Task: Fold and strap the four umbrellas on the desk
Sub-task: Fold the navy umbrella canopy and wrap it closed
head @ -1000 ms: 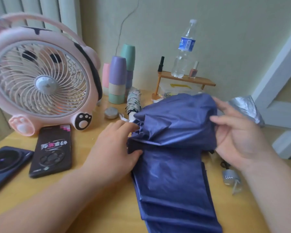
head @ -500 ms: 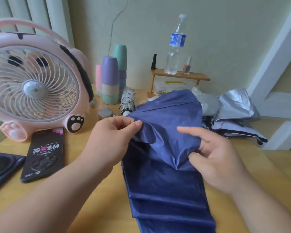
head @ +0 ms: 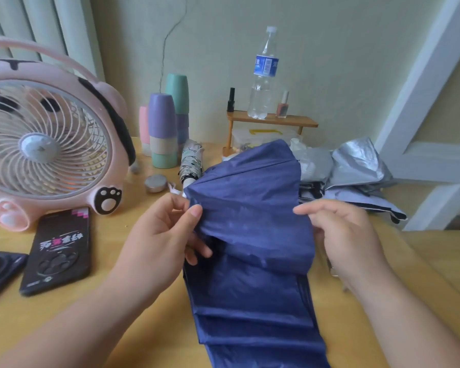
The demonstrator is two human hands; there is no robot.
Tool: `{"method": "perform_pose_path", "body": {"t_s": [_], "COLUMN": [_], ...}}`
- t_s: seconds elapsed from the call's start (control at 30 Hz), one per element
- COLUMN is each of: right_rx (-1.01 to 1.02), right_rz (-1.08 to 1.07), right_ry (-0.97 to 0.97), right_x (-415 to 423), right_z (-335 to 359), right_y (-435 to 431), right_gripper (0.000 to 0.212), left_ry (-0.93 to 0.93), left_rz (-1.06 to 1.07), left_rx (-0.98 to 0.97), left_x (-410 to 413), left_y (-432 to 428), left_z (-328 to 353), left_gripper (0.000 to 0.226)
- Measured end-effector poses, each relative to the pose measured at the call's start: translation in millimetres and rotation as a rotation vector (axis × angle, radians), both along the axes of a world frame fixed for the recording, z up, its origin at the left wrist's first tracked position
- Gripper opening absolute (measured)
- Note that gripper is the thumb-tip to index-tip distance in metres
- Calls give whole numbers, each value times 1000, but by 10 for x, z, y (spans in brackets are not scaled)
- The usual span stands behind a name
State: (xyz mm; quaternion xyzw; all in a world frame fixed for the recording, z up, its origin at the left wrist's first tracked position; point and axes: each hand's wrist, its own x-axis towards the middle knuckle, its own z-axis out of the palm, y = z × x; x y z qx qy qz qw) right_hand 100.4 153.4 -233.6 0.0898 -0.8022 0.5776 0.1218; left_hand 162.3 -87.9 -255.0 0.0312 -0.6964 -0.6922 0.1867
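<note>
Two hands hold the dark blue fabric umbrella (head: 250, 288) in the middle of the yellow wooden worktop (head: 409, 261). Its long axis runs from the person toward the wall, with the far end lifted. The cloth is shiny, creased and loosely pleated. The left hand (head: 160, 235) pinches its left edge, and the grip of the right hand (head: 348, 240) closes on the right edge.

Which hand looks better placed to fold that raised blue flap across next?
Probably the left hand: its thumb and forefinger pinch the left corner of the raised flap of the blue umbrella. The right hand meets the opposite edge, its grip partly hidden.
</note>
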Motion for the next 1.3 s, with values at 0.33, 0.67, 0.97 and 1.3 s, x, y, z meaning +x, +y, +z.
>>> {"method": "perform_pose_path", "body": {"t_s": [0.33,0.67,0.97,1.3], "right_rx": [734,727,714,767], "right_rz": [-18,89,225,17], "right_ry": [154,-104,-181,5], "right_x": [-807,-821,-616,-449], "right_z": [413,-166,-173,-132], "right_y": [-122,-69,-48,-13], "right_gripper": [31,26,12,18], "left_ry": [65,21,35,-21], "left_rz": [-101,132,121,71], "left_rx": [-43,-413,-401,-637], "left_x": [89,48,183,132], "left_y": [78,19,-66,-361], "left_z": [-72,-125,50,52], "left_gripper": [36,25,24,14]}}
